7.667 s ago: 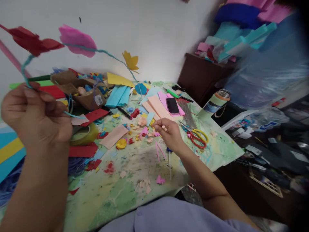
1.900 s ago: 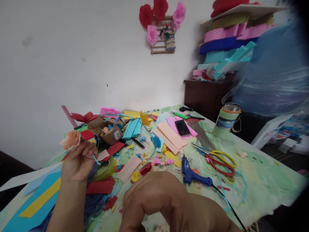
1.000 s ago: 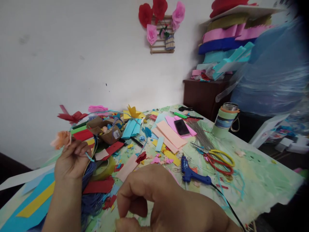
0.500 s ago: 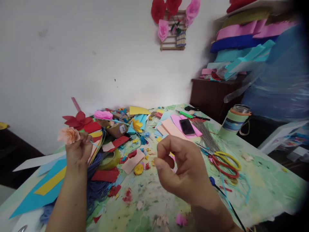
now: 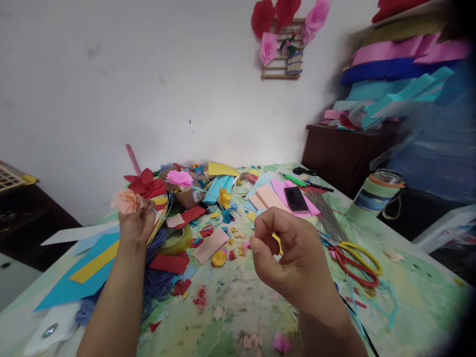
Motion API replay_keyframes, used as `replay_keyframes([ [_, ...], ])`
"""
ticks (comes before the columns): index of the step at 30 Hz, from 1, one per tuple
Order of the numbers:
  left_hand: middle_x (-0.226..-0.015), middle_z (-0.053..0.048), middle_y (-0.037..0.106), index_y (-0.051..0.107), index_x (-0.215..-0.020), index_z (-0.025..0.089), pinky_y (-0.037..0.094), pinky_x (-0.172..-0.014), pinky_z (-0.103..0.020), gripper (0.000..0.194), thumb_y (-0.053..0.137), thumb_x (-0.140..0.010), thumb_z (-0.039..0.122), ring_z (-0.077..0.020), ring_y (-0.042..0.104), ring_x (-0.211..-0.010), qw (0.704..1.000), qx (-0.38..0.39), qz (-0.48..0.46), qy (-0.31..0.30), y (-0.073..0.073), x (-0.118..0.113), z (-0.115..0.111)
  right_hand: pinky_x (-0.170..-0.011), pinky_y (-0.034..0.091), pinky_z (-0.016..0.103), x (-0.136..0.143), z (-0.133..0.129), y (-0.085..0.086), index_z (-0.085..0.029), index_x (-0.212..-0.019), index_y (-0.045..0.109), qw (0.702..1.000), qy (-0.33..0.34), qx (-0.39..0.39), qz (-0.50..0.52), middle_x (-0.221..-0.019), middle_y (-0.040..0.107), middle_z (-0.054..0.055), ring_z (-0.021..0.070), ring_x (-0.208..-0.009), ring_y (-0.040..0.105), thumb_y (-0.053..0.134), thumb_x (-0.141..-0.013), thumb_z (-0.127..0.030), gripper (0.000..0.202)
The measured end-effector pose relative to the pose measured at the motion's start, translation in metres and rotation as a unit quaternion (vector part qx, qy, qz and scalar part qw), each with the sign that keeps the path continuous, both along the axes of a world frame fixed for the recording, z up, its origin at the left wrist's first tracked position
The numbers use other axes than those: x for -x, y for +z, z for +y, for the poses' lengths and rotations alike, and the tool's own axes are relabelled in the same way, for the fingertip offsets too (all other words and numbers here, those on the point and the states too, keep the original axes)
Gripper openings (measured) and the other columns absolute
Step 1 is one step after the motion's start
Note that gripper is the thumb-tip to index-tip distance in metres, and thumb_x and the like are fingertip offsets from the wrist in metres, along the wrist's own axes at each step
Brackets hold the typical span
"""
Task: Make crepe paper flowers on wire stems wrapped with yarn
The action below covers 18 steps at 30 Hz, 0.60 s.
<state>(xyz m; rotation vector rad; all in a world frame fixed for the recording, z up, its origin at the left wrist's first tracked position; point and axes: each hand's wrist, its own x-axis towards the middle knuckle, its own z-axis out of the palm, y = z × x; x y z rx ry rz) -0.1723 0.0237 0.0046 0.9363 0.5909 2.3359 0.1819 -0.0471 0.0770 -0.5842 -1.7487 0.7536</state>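
On the left, my left hand (image 5: 137, 223) is closed around the thin light-blue stem of a peach paper flower (image 5: 127, 202), whose bloom sits at the upper left of my fingers. A dark red paper flower (image 5: 145, 183) lies just behind it. My right hand (image 5: 288, 253) is raised over the middle of the table, thumb and index finger pinched together; whatever is between them, if anything, is too small to make out. Below and behind it are a phone (image 5: 296, 199) on pink paper and red- and yellow-handled scissors (image 5: 359, 263).
A green bottle (image 5: 375, 196) stands at the right. Tape (image 5: 174, 242), blue cord (image 5: 148, 287), and red, yellow and blue paper pieces crowd the left. Small scraps cover the table (image 5: 230, 307). Stacked coloured paper rests on a dark cabinet (image 5: 338, 153) at the back right.
The whole view has shifted, so the table and wall things appear further right. Both hands keep nearly the same poses, the left still on the peach flower's stem.
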Motion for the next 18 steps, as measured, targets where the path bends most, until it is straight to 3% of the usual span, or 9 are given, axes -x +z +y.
replay_keyframes([
  [8,-0.066,0.003,0.06,0.058,-0.078,0.014,0.029,-0.049,-0.02,0.028,0.067,-0.065,-0.008,-0.0049,0.041,-0.053,0.999,0.048,-0.008,0.018,0.01,-0.007,0.0,-0.044,0.031,0.017,0.001,0.001,0.002,-0.02,-0.069,0.048,1.0,-0.005,-0.024,-0.003,-0.056,0.043,-0.007,0.0054,-0.048,0.038,0.052,-0.072,-0.011,0.01],
  [18,-0.06,0.002,0.058,0.054,-0.069,0.013,0.027,-0.045,-0.018,0.025,0.058,-0.064,-0.012,-0.0048,0.045,-0.05,0.995,0.069,-0.017,0.064,0.021,-0.025,-0.007,-0.043,0.029,0.018,0.004,-0.001,0.002,-0.02,-0.067,0.046,0.997,-0.046,-0.056,-0.032,-0.054,0.039,-0.008,0.0053,-0.047,0.035,0.053,-0.074,-0.011,0.013],
])
